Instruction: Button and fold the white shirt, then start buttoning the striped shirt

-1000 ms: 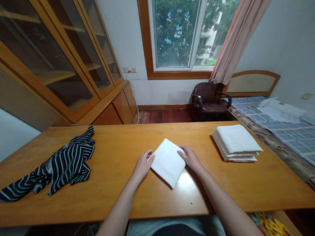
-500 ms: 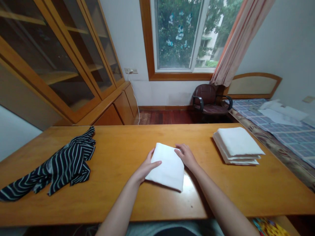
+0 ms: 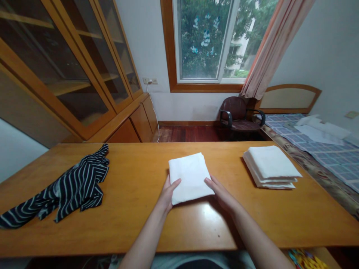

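A folded white cloth (image 3: 190,178), roughly square, is held between my two hands above the table. My left hand (image 3: 168,192) grips its left edge, thumb on top and the other fingers hidden underneath. On the right edge, my right hand (image 3: 220,189) holds it the same way, its thumb pressed on the upper face. To the right lies a stack of folded white cloths (image 3: 272,164). A crumpled black-and-white striped cloth (image 3: 81,183) is spread on the left side.
The wooden table (image 3: 134,224) spans the view. Behind it stand a glass-door cabinet (image 3: 112,89), a dark red armchair (image 3: 238,114) and a bed (image 3: 322,145). Something yellow and patterned (image 3: 305,259) shows below the table's front right edge.
The folded white cloth has turned and risen, its far edge tilting up. My right hand has shifted from its far right corner to its right edge; the left still holds the left edge.
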Demonstrator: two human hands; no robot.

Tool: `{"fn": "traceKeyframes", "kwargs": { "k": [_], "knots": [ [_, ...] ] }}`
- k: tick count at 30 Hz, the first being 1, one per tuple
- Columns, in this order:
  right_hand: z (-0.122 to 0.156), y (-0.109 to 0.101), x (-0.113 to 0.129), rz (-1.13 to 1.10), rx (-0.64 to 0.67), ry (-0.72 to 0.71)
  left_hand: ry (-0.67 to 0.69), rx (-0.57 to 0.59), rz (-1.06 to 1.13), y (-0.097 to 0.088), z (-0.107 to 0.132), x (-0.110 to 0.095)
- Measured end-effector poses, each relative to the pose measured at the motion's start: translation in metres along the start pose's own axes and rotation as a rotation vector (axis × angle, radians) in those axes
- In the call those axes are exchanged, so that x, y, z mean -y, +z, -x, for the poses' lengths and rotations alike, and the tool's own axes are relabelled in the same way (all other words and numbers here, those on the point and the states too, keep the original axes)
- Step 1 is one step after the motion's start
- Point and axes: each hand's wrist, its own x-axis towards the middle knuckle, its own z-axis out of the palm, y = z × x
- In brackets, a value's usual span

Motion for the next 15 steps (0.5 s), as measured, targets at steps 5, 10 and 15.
{"fn": "traceKeyframes", "kwargs": {
  "k": [5,10,15],
  "knots": [
    [0.018,-0.002,0.008,-0.199,-0.085,-0.021,0.0,0.071,0.038,0.023,0.006,0.014],
    [0.017,-0.031,0.01,-0.204,-0.29,-0.069,-0.046,0.178,0.036,0.027,0.006,0.022],
    [0.027,-0.087,0.045,-0.208,-0.528,-0.164,-0.088,0.218,0.016,0.019,0.007,0.024]
  ]
}}
